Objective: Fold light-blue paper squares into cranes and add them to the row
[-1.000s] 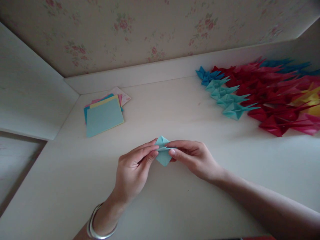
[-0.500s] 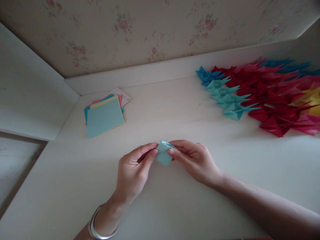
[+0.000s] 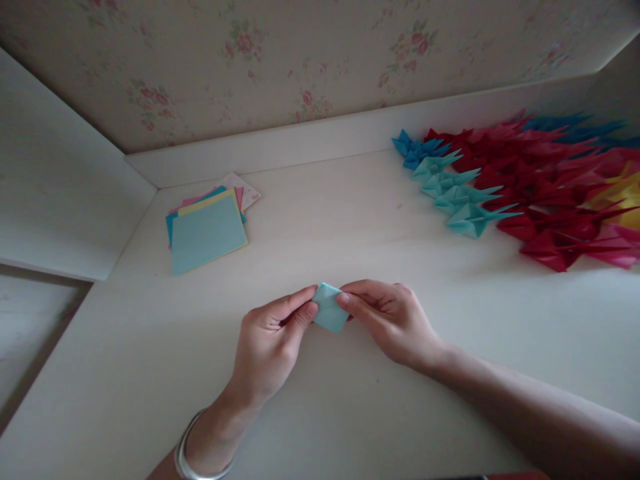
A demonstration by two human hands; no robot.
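A small folded piece of light teal origami paper (image 3: pixel 330 310) is held up between my two hands, shaped like a diamond. My left hand (image 3: pixel 273 337) pinches its left corner, thumb in front and fingers behind. At the right corner, my right hand (image 3: pixel 393 320) grips it the same way, its thumb lying on the front face near the top edge. The fingertips behind the paper are hidden. A silver bangle (image 3: pixel 187 450) circles my left wrist.
On the white table (image 3: pixel 320 413), a stack of coloured paper sheets (image 3: pixel 210 233) lies at the left, light blue on top. Rows of folded paper figures in teal (image 3: pixel 467 220), red (image 3: pixel 555 250), blue, pink and yellow fill the right. Behind stands a floral-papered wall (image 3: pixel 310 67).
The gap along the folded paper's upper right edge has closed, and the paper now looks flatter. Both hands keep their grip, with only a slight shift.
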